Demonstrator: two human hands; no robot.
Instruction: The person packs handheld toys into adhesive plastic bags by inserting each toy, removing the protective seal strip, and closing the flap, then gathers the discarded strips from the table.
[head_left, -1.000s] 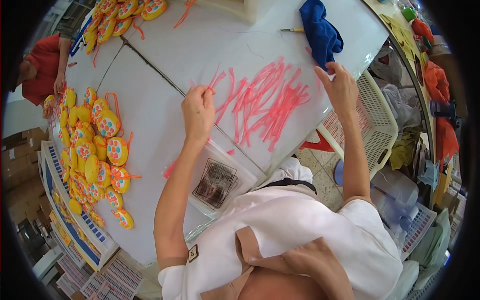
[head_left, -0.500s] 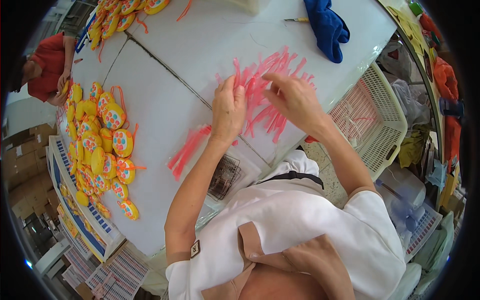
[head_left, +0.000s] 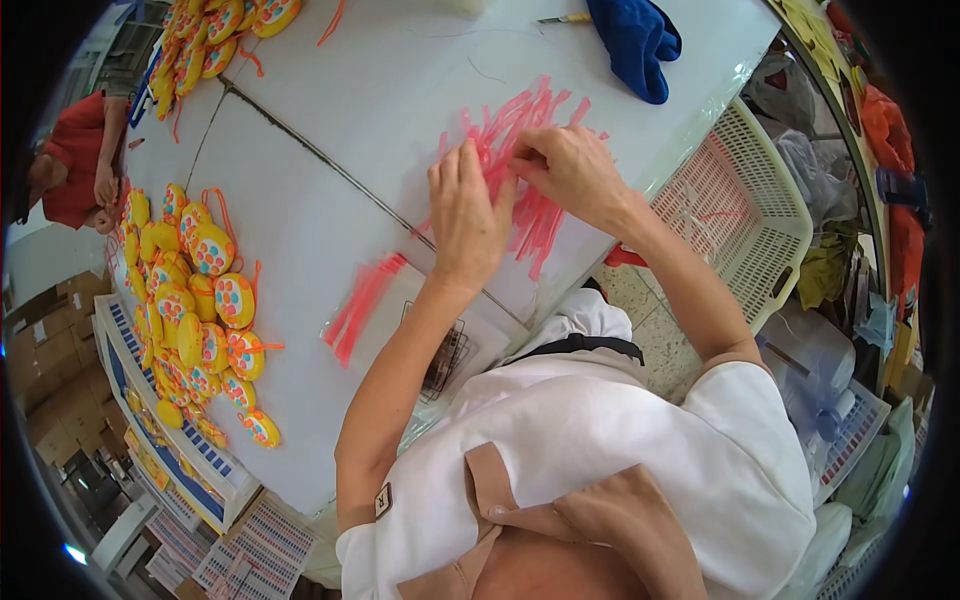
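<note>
Two bare hands at work over one loose heap of thin pink plastic strips (head_left: 520, 170) on the white tabletop (head_left: 330, 200). Left hand (head_left: 465, 215) palm down, fingers curled, tips pressing into the near edge of the heap. Right hand (head_left: 570, 170) pinched over the heap's middle, apparently gripping a few strips between thumb and forefingers; exact count hidden under the fingers.

Handling, as judged: very light, narrow, flexible, smooth-surfaced, prone to sliding and fanning apart. Not fragile, but easily kinked if bent sharply. Best gripped at mid-length with a flat pinch, or squared at one end and held as a bundle.

Orientation: long axes mostly parallel, running from the table's near edge, lower left in view, up toward the far upper right; several strips splayed off that line at the heap's margins.

Outward from the heap: second, smaller bundle of pink strips (head_left: 362, 305) lying on a clear plastic bag (head_left: 440, 340) near the left forearm, same general diagonal. Farther left, spread of round yellow toy pieces with coloured dots (head_left: 205, 300). Beyond the heap, crumpled blue cloth (head_left: 632, 40). Off the table's right edge, cream perforated plastic basket (head_left: 740, 220).
</note>
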